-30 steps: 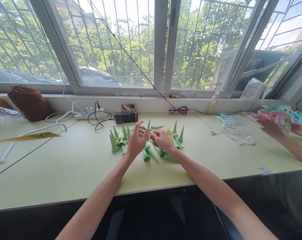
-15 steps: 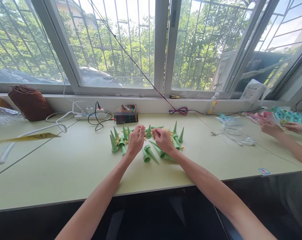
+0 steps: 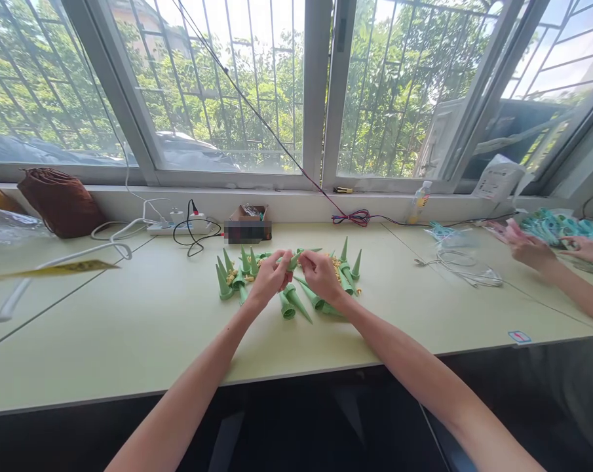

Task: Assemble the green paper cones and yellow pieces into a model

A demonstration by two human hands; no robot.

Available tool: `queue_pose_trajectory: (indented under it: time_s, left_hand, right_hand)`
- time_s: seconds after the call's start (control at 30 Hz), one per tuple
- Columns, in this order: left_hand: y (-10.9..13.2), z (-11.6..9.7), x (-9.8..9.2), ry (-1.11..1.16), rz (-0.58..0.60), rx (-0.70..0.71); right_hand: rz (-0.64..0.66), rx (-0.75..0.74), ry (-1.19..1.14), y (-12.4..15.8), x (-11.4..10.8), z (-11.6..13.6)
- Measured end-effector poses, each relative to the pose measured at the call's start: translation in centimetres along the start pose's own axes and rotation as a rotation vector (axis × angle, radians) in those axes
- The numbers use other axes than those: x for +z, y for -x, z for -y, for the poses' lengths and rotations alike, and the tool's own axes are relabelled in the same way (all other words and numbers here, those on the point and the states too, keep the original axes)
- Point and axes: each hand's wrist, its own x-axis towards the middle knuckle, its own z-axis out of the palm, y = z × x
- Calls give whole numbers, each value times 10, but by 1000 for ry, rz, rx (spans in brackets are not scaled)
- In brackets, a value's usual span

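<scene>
A hollow green plastic spike (image 3: 293, 263), cone-shaped, is held in the fingers of my left hand (image 3: 272, 276). Just right of it, my right hand (image 3: 320, 274) is closed in a pinch near the spike's end; whatever sits between its fingertips is hidden. Around both hands are several more green spikes, some standing point up like the one at the left (image 3: 223, 286), others lying down like the one in front (image 3: 300, 305). Small yellowish pieces (image 3: 336, 263) are scattered among them, partly covered by my hands.
On the right, a co-worker's hands (image 3: 532, 252) handle pink and teal items. A white cable (image 3: 460, 265) lies between us. Along the back are a power strip (image 3: 178, 226), a small box (image 3: 248, 223), and a bottle (image 3: 418, 203). A brown pouch (image 3: 60, 203) stands at the left.
My left hand has taken hold of the green spike that stood upright between my hands and tilted it. My right hand has barely moved.
</scene>
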Motion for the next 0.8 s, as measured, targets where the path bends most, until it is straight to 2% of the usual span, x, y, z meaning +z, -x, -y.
queue_pose_trajectory:
  time_s: [0.17,0.33,0.63,0.8]
  left_hand:
    - [0,2,-2,94,50,-38]
    - [2,0,-2,82,63,8]
    - [1,9,-3,-371,-37,370]
    - [2,5,0,-373,-88,361]
  right_hand:
    - [-1,-10,-13,-1,0,-3]
    - [11,7,-9,0,-1,-4]
    - [25,38,-24,-2,-1,-6]
    - [9,61,-51,-1,1,0]
